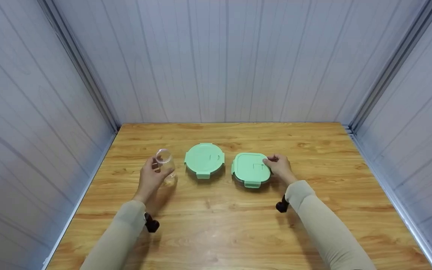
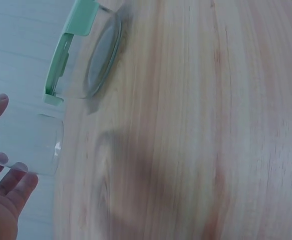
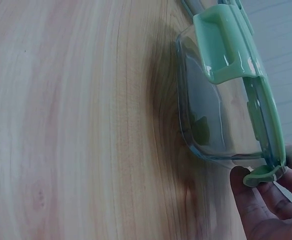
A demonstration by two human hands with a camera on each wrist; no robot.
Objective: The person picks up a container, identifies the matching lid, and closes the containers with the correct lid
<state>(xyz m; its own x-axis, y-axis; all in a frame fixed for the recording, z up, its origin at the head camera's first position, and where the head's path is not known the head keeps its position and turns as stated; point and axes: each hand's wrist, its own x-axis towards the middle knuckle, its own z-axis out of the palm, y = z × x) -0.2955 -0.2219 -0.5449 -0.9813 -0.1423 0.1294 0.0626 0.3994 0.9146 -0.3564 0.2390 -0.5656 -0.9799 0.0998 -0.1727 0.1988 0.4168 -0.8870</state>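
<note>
My left hand [image 1: 151,179] grips a clear, see-through cup [image 1: 166,164], thumb on one side and fingers on the other. In the left wrist view the cup [image 2: 45,145] appears held off the table, its shadow lying apart from it. On the right, my right hand [image 1: 280,168] pinches the right edge of a square glass food container [image 1: 251,167] with a mint-green lid. The right wrist view shows the fingers [image 3: 253,207] under the side latch [image 3: 264,175]. Between the hands stands a round glass food container [image 1: 204,159], also with a green lid; neither hand touches it.
The wooden table [image 1: 208,225] carries both containers near its middle. Pale panelled walls [image 1: 223,60] enclose it at the back, left and right. A small black device [image 1: 151,223] sits at the left wrist, and another black device [image 1: 282,205] at the right.
</note>
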